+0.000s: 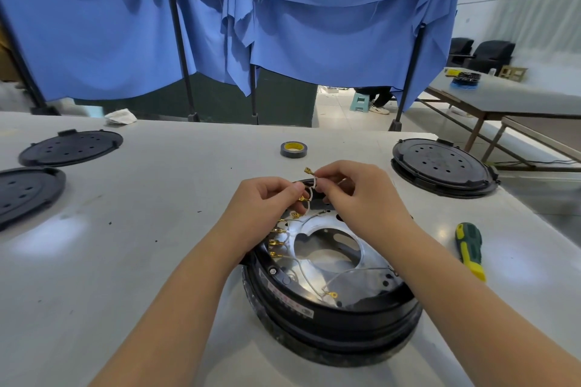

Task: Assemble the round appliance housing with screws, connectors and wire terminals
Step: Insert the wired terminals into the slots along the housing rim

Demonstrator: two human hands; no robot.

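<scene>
Both hands meet above the far rim of the round housing (330,286), at the worktop's (157,261) centre: the left hand (267,201) and right hand (352,195) pinch a white wire (309,195) with brass terminals (307,170); their fingertips hide the exact grip. A tape roll (293,149) lies at 12 o'clock, a screwdriver (470,250) at 3 o'clock, its tip cut off from sight, and black covers (70,148) at 10 o'clock.

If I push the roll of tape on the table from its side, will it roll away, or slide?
The roll of tape lies flat on the table with its hole facing up, so a side push would probably slide it, not roll it. It looks small and likely light, so it may move easily. Stood on its edge, the round shape would probably roll.
</scene>
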